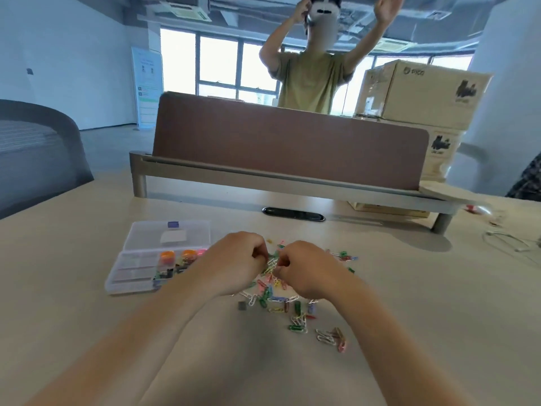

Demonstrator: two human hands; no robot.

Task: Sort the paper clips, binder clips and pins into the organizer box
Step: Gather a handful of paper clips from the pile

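Here we have both hands, left hand (237, 260) and right hand (304, 266), curled and pinching tangled paper clips (270, 265) mid-desk, likely to separate them. The open organizer box (131, 272) waits just left, toward the desk's (87, 332) left edge.

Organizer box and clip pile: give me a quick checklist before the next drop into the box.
1. Organizer box lid open: ok, the lid lies flat behind the tray.
2. Free compartments: ok, the left-hand ones look empty; the right-hand ones hold coloured items.
3. Path to the box: ok, it sits just beside the left hand, with nothing between.
4. Grasp: cannot tell; left hand and right hand are curled over the paper clips, fingertips hidden.
5. Clips separated: cannot tell, the pile looks tangled under the hands.
6. Stray dark piece identified: cannot tell, too small.
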